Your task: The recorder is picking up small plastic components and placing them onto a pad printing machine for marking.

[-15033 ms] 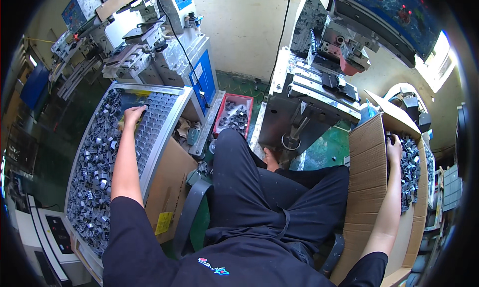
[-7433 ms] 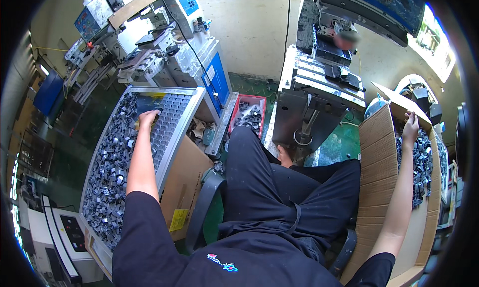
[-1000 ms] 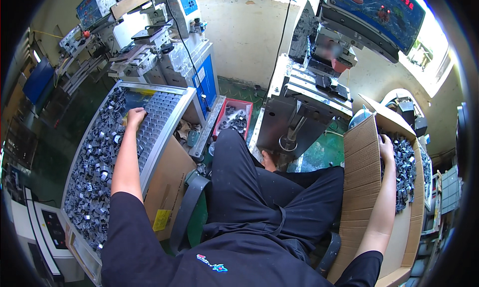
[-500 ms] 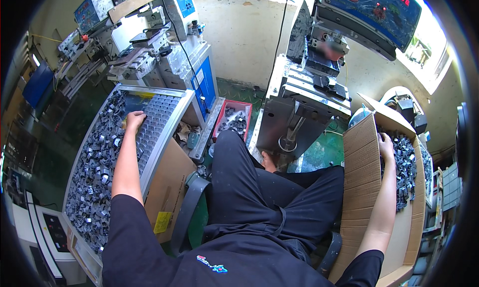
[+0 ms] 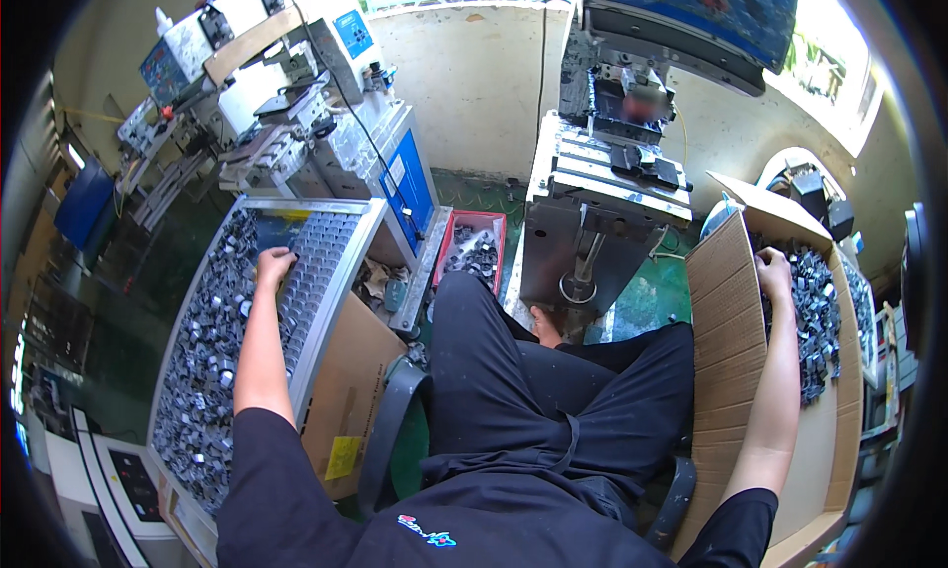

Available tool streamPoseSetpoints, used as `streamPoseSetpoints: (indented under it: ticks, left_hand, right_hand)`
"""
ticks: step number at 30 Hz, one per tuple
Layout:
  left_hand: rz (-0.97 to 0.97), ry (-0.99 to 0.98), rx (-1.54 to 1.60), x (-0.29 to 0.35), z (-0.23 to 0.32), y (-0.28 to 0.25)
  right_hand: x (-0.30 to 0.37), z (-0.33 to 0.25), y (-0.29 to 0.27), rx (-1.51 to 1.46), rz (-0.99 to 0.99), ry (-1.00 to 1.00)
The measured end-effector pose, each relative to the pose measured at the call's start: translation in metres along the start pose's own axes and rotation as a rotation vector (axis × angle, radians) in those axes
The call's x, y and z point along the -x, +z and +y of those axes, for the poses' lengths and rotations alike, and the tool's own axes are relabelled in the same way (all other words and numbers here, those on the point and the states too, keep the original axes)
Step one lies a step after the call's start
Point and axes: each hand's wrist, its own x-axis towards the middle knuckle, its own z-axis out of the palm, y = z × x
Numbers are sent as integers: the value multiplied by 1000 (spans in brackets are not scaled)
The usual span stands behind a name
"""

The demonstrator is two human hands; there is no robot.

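Note:
My left hand (image 5: 276, 266) is over a metal-framed tray (image 5: 331, 316), its fingers pinched at the edge of the neat rows of small grey parts (image 5: 314, 247). A dark bit shows at the fingertips, too small to name. Beside the rows, a heap of loose dark grey parts (image 5: 197, 390) fills the left side of the tray. Over on the right, my right hand (image 5: 773, 272) reaches into an open cardboard box (image 5: 726, 341), next to a pile of similar dark parts (image 5: 815, 311). Its fingers are curled together, and what they hold is hidden.
A bench machine (image 5: 602, 222) stands ahead, with a blue panel box (image 5: 691, 15) overhead. Between it and a second machine (image 5: 346, 133) on the left sits a red bin (image 5: 502, 234) of parts. A curved dark chair arm (image 5: 390, 435) is at my left side.
The whole view has shifted slightly. My left hand stays by the rows, its fingers pinched. My right hand remains at the box, with its fingers now more curled.

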Motion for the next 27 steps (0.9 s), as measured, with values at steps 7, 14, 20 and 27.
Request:
streamPoseSetpoints:
  ticks: [7,14,20,27]
  left_hand:
    - [284,253,-734,38,72,9]
    - [289,683,-368,106,243,66]
    - [-253,726,110,172,375,151]
    - [-642,645,660,229,491,250]
  right_hand:
    - [-2,6,-7,-24,59,9]
    - [-3,6,-2,-183,182,-109]
    - [-13,18,1,-237,294,-172]
    - [-12,23,3,-252,368,-181]
